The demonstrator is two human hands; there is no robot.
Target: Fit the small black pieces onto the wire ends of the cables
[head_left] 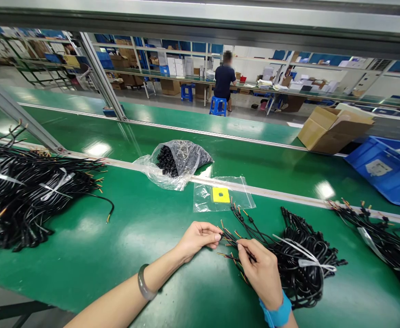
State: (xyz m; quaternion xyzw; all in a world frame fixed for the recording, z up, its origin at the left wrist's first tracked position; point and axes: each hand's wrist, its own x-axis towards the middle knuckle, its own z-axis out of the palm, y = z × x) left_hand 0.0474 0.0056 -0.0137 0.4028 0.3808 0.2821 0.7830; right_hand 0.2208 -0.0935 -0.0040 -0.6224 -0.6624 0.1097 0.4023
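My left hand (200, 239), with a bangle on its wrist, pinches something small and dark at the wire ends; the fingers partly hide it. My right hand (259, 269), wearing a blue wristband, is closed on a black cable (232, 238) close by. That cable belongs to a bundle of black cables (302, 259) tied with a white strip, lying just right of my right hand. Bare orange and red wire ends stick out around my fingers. Beyond my hands lies a clear zip bag (203, 200) with a yellow square piece (220, 195) on it.
An open plastic bag of small black parts (167, 161) sits mid-bench. A large heap of tied cables (25, 196) lies left, another bundle (387, 246) right. At the back right stand a blue bin (387, 168) and a cardboard box (329, 130). A person (224, 79) sits far off.
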